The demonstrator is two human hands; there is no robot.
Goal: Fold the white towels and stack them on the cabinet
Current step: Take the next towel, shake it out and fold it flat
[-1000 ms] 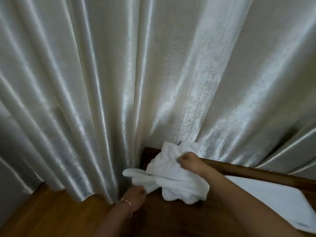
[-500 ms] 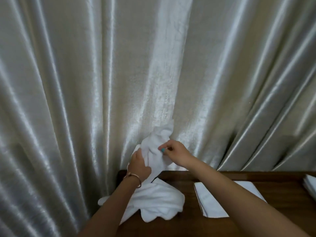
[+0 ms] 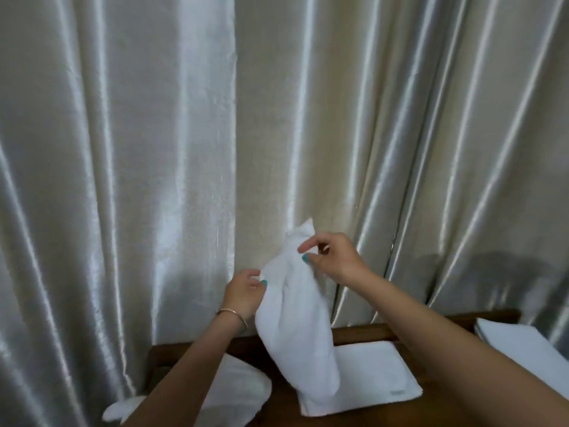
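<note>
Dark brown wooden cabinet [image 3: 363,332] is occupying the near bottom of the view, its raised back rail running left to right against the curtain. Pale silvery satin curtain [image 3: 154,149] is hanging in deep vertical folds across the whole far side, catching light in bright streaks. A white towel [image 3: 295,322] is hanging upright above the cabinet top, bunched and unfolded, its lower end drooping over a folded towel [image 3: 372,374] that is lying flat on the cabinet just right of centre. The left hand [image 3: 243,292] is pinching the hanging towel's left edge between thumb and fingertips; a thin bracelet [image 3: 232,314] is circling that wrist. The right hand [image 3: 332,257] is gripping the towel near its upper corner, thumb and forefinger curled toward the cloth, though the exact contact is appearing slightly blurred. A crumpled towel [image 3: 243,396] is lying at the near left, partly under the left forearm and spilling over the cabinet's left edge. A further stack of folded towels [image 3: 517,340] is sitting at the far right of the cabinet. A small tag on the flat towel's near right corner is showing no readable writing.
</note>
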